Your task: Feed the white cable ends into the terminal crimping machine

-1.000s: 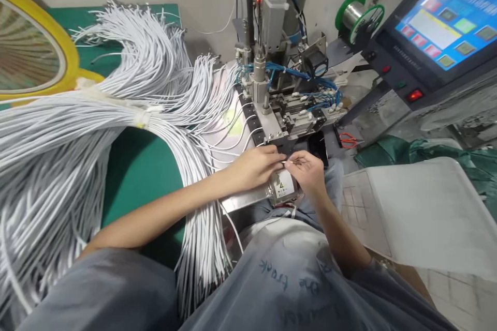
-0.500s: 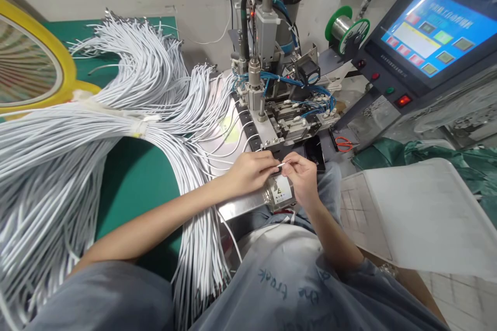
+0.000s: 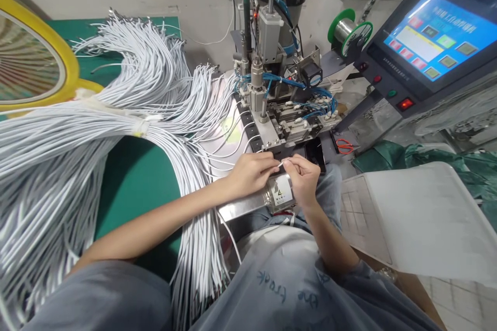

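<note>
Item: one thin white wire end [image 3: 280,163], held at frame centre, just in front of the machine [image 3: 279,108]. It is pinched between the fingertips of the left hand [image 3: 252,171] and the right hand [image 3: 303,178], both closed on it, above a small clear block with a warning label [image 3: 282,191]. Handling, as judged: very light, limp along its length, smooth plastic jacket likely slippery; a hold close to the tip is best, since the free length would droop and the stripped end would bend easily. Stock: a large bundle of matching white wires [image 3: 77,134], round, glossy, tied with a pale band, fanned over the green tabletop [image 3: 135,181] across the left half of the frame, a few strands running to the machine base. Fixtures: bare metal machine with cylinders and blue hoses, upper centre; green spool of silvery wire [image 3: 349,28], upper right; touchscreen panel [image 3: 430,36] with coloured buttons, far right; red-handled scissors [image 3: 344,146] beside the machine; yellow-rimmed racket [image 3: 34,62], upper left; white sheet [image 3: 419,217], lower right.
</note>
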Demonstrator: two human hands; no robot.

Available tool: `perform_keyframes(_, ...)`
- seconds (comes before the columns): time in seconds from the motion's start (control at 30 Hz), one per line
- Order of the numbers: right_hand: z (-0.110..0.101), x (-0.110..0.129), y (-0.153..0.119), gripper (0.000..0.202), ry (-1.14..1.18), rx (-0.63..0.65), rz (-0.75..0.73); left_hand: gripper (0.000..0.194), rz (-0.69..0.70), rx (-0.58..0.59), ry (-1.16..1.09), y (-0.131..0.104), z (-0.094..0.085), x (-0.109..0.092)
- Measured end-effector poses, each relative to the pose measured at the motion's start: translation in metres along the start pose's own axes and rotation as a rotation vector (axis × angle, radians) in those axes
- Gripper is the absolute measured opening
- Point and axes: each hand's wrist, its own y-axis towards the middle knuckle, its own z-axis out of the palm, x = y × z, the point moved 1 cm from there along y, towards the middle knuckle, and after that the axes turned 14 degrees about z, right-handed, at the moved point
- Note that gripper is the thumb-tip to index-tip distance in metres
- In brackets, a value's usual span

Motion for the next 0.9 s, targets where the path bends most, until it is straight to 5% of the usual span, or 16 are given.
perform_keyframes(0.2, 0.005, 0.005, -0.005, 0.022, -0.119, -0.131, -0.076, 0.026, 0.105, -0.075, 0.167, 0.0, 0.001, -0.002)
perform_keyframes(0.47, -0.022, 0.016, 0.021, 0.031, -0.427, 0.295, -0.168, 0.026, 0.318, 0.286, 0.499, 0.003, -0.008, 0.006)
perform_keyframes(0.73, -0.013, -0.002, 0.016, 0.029, -0.208, 0.126, -0.131, 0.029, 0.038, 0.096, 0.098, 0.001, 0.006, 0.009)
perform_keyframes(0.9, -0.023, -0.004, 0.024, 0.025, -0.264, 0.316, -0.02, 0.031, 0.079, 0.121, 0.127, 0.0, 0.008, 0.01)
